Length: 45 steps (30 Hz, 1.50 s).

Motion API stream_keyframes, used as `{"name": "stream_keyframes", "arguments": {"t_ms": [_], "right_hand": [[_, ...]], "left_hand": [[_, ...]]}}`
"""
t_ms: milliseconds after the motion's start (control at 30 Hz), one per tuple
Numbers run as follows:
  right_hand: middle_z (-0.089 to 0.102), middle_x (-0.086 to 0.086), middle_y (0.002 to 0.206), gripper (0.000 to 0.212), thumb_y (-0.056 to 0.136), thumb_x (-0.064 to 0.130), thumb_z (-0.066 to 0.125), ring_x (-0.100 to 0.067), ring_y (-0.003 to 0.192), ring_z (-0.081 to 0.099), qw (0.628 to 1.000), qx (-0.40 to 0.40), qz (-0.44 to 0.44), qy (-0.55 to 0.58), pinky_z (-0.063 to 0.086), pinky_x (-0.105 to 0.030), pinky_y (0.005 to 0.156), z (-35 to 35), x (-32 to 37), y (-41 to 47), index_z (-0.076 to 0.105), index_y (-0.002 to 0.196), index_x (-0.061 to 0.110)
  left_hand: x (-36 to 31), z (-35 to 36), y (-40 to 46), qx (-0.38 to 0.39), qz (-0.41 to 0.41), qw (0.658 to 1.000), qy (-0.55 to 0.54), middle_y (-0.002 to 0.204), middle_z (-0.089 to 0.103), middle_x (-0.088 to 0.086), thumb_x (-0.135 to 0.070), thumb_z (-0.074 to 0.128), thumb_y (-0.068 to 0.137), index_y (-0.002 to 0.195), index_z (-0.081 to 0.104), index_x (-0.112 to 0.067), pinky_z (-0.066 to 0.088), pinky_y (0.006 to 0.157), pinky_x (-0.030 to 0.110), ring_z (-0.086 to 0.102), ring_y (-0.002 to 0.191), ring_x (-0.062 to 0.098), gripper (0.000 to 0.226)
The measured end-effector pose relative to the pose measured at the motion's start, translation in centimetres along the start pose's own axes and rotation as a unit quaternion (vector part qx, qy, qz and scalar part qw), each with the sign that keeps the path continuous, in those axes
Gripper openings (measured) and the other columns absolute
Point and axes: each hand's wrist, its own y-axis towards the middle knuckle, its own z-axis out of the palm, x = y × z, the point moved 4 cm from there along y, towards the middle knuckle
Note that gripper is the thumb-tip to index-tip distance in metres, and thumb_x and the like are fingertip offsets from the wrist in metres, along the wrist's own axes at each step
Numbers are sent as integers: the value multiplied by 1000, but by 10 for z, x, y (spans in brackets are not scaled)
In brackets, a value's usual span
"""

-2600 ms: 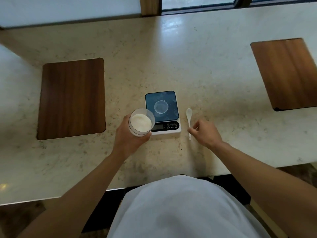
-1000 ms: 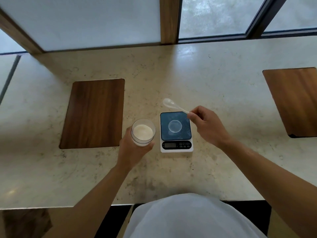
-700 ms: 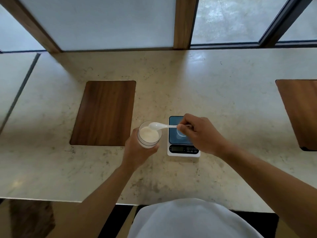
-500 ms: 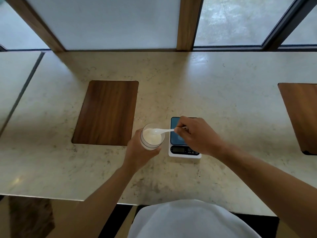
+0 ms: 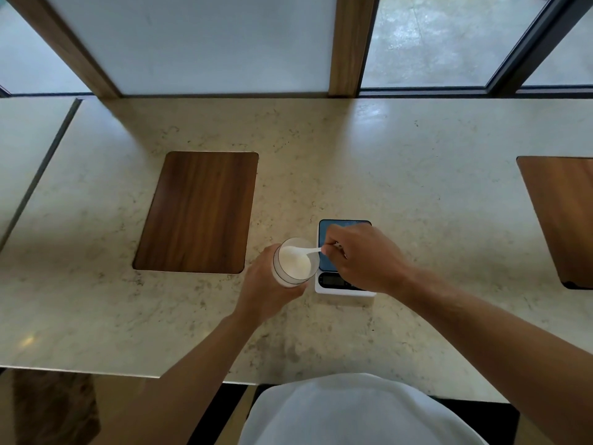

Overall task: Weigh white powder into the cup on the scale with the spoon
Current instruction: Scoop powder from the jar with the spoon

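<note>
At the bottom centre of the frame a white garment (image 5: 359,412) covers the person's front, and two bare forearms reach up from it toward the middle of the picture. The left hand (image 5: 268,290) is wrapped around a clear container (image 5: 293,263) of white powder (image 5: 295,263), its fingers curled round the wall and holding it tilted just left of the scale (image 5: 345,256). Whether the container's base touches the surface (image 5: 417,194) cannot be told, since the hand hides it. The right hand (image 5: 362,258) lies over the scale's blue platform, thumb and fingers pressed together in a pinch on the handle of a white spoon (image 5: 309,253). The spoon runs leftward from that pinch, and its bowl sits inside the container's mouth, at or in the powder. The cup on the scale is hidden under the right hand and cannot be seen; only the far strip of the platform and part of the dark display at the near edge show. The scale stands on a pale, speckled stone surface. Further up, left of centre, a dark wooden panel (image 5: 199,211) lies flat, and another wooden panel (image 5: 564,216) is cut off by the right edge of the frame. Along the top, behind the surface, run frosted and clear window panes (image 5: 208,43) divided by wooden posts (image 5: 348,43).
</note>
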Motion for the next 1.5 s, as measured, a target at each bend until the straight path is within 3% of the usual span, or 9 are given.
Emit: {"name": "stream_keyframes", "arguments": {"t_ms": [300, 500, 700, 833, 933, 1167, 1333, 1500], "right_hand": [[64, 2, 68, 24, 96, 22, 47, -13, 58, 55, 999, 40, 5, -18, 53, -42, 55, 3, 0, -1, 67, 83, 15], [65, 1, 70, 26, 97, 21, 48, -17, 61, 58, 997, 65, 15, -22, 51, -37, 55, 7, -3, -4, 66, 79, 15], [65, 0, 71, 27, 97, 20, 49, -17, 61, 58, 996, 73, 43, -6, 54, -43, 58, 11, -9, -5, 67, 78, 12], [67, 2, 74, 27, 97, 21, 51, -13, 61, 58, 996, 70, 57, 24, 53, -39, 57, 15, -13, -4, 70, 81, 12], [67, 3, 72, 27, 97, 21, 52, -13, 59, 58, 995, 66, 62, 43, 51, -36, 55, 18, -16, -4, 70, 79, 12], [60, 12, 66, 27, 95, 23, 52, -9, 54, 54, 994, 62, 63, 66, 36, -24, 51, 25, -21, -3, 69, 76, 15], [63, 10, 70, 26, 94, 23, 52, -10, 56, 57, 992, 62, 71, 83, 45, -30, 52, 26, -22, -3, 70, 76, 16], [59, 17, 66, 25, 95, 22, 55, -7, 55, 56, 991, 58, 77, 97, 38, -22, 52, 28, -24, -4, 70, 75, 19]], "left_hand": [[-3, 1, -1, 14, -15, 1000, -11, 108, 58, -13, -34, 91, 58, 122, 44, -39, 42, 78, 7, 55, 94, -3, 79], [-9, 6, -1, 24, 5, 1000, 0, 107, 63, 0, -23, 94, 59, 121, 56, -14, 39, 79, 3, 57, 90, 9, 72], [-17, 7, 0, 38, 5, 999, -4, 106, 66, 9, -14, 94, 60, 118, 59, -6, 35, 81, -2, 56, 90, 11, 69], [-19, 6, 0, 46, -4, 999, -8, 108, 65, 12, -14, 93, 61, 120, 57, -3, 35, 82, -2, 56, 92, 15, 69], [-19, 6, 0, 56, -7, 998, -3, 109, 65, 12, -15, 93, 62, 120, 58, -3, 42, 84, 7, 56, 93, 14, 69], [-19, 7, 1, 73, -20, 997, -7, 111, 64, 13, -15, 92, 63, 122, 57, -3, 32, 84, -3, 58, 94, 18, 70], [-22, 5, 1, 71, -20, 997, -14, 113, 63, 11, -16, 92, 63, 123, 55, -4, 33, 84, -2, 56, 97, 16, 72], [-21, 7, 1, 74, -29, 997, -15, 115, 62, 15, -12, 91, 65, 124, 54, -1, 32, 87, 2, 58, 100, 22, 70]]}}
